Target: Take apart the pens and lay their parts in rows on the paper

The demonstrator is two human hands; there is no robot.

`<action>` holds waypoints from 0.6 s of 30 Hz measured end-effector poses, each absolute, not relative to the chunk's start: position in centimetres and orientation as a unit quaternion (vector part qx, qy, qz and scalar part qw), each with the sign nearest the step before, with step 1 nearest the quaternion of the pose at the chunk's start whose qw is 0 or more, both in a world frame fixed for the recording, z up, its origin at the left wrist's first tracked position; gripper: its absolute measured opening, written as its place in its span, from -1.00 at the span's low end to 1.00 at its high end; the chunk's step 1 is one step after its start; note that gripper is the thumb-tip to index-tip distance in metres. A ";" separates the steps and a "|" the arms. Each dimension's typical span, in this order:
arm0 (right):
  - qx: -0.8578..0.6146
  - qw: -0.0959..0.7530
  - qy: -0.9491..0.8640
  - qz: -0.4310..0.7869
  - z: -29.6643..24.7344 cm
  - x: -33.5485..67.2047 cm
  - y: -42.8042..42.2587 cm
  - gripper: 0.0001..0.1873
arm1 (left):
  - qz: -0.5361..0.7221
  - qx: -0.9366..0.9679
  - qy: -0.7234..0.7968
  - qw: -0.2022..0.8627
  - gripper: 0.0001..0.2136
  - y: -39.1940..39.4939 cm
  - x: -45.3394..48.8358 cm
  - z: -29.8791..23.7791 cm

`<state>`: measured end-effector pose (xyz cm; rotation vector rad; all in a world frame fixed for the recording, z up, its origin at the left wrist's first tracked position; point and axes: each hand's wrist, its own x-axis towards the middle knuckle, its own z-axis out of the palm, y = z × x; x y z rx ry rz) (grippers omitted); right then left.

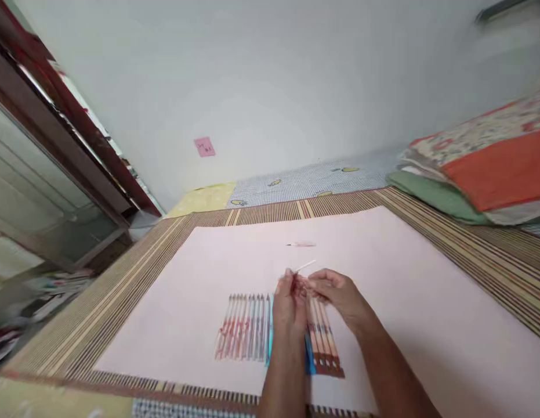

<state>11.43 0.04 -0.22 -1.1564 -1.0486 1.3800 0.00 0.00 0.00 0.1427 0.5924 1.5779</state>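
My left hand (289, 305) and my right hand (337, 293) meet above a row of pens on a pale pink sheet (404, 302). Both are pinched together around one thin pen (305, 267), whose white tip sticks up and to the right between the fingers. Under the hands lies a row of several pens (246, 328) side by side, clear-bodied with red and blue parts on the left. More pens with brown barrels (324, 342) lie to the right of my left wrist. A small loose pen part (301, 244) rests alone further up the sheet.
The pink sheet lies on a striped woven mat (491, 249). A folded quilt in orange, green and floral cloth (482, 168) is at the right. A checked sheet (304, 180) runs along the white wall, which bears a pink sticky note (204, 147). A dark wooden window frame (69, 139) is at left.
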 end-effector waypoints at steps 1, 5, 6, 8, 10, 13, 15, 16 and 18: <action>-0.471 0.501 -0.448 0.571 -0.3 11.2 0.0 -0.58 | 0.697 0.050 0.269 0.663 -0.81 0.1 -0.1 0.0; -0.457 0.482 -0.502 0.554 -0.6 10.0 -0.4 -0.69 | 0.695 0.014 0.291 0.657 -0.83 0.3 -0.4 -0.2; -0.458 0.477 -0.515 0.545 -0.7 9.6 -0.5 -0.72 | 0.696 0.010 0.294 0.655 -0.83 0.3 -0.5 -0.3; -0.465 0.472 -0.530 0.529 -0.9 8.9 -0.7 -0.78 | 0.697 0.019 0.285 0.658 -0.81 0.4 -0.7 -0.5; -0.475 0.475 -0.533 0.514 -0.8 8.4 -0.9 -0.78 | 0.700 0.035 0.260 0.664 -0.77 0.4 -1.0 -0.7; -0.471 0.464 -0.553 0.507 0.2 8.4 -1.4 -0.74 | 0.703 0.044 0.230 0.671 -0.71 0.5 -1.5 -0.9; -0.452 0.434 -0.583 0.517 1.2 9.0 -1.7 -0.77 | 0.698 0.038 0.215 0.682 -0.69 0.5 -1.6 -0.9; -0.442 0.417 -0.597 0.524 1.8 9.4 -1.9 -0.80 | 0.694 0.035 0.209 0.688 -0.69 0.4 -1.6 -0.9; -0.437 0.389 -0.615 0.530 2.8 10.4 -2.2 -0.80 | 0.686 0.037 0.199 0.699 -0.68 0.3 -1.4 -0.8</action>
